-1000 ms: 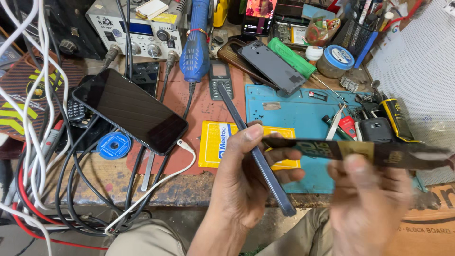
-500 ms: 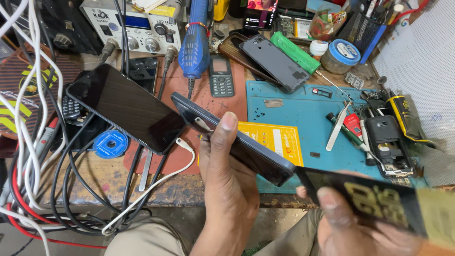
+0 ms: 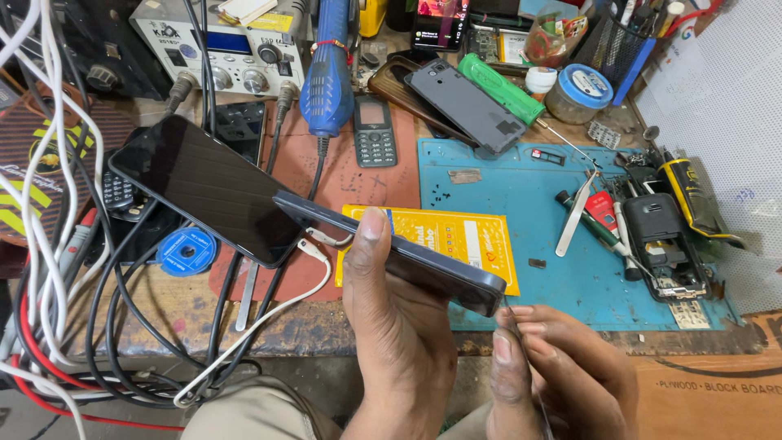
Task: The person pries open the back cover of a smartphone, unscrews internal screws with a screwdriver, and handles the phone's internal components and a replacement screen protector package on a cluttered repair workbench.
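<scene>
Cluttered workshop surface [image 3: 358, 326] runs to its worn front edge just beyond the fingers; open room lies only between that edge and the lap; left hand [image 3: 399, 326] rises palm-in, thumb clamped over a dark phone [image 3: 391, 248] tilted on edge above a yellow card [image 3: 456, 236]; right hand [image 3: 562, 367] sits under the phone's lower corner, fingers pinched together; what they grip is too thin to make out.
</scene>
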Available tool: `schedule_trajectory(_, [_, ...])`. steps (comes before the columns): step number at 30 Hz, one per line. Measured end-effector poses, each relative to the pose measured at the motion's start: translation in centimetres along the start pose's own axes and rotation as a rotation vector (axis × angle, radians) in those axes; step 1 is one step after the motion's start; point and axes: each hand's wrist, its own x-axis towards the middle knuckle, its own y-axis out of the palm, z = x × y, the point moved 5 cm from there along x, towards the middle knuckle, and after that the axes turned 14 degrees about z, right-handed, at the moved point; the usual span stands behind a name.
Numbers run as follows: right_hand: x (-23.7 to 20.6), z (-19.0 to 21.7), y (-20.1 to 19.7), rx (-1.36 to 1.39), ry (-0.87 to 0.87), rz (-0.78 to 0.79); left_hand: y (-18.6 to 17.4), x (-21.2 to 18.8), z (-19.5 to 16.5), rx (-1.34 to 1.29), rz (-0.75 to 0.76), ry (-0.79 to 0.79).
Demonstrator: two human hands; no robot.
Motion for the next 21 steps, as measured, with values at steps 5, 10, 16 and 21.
schedule_trajectory(5, [0.3, 0.3, 0.2, -0.063, -0.085, -0.005, -0.1, -0.3, 0.2, -0.022, 0.008, -0.073])
schedule_trajectory(10, [3.9, 3.2, 1.1, -0.191, -0.142, 0.022, -0.3, -0.2, 0.7, -0.054, -0.028, -0.067])
schedule_trajectory(16, [3.0, 2.4, 1.1, -0.28, -0.128, 0.145, -0.5, -0.7, 1.4, -0.139, -0.016, -0.185])
schedule_trajectory(21, [1.2, 1.4, -0.4, -0.278, -0.059, 0.329, -0.9, -0.3, 1.5, -0.13, -0.02, -0.039])
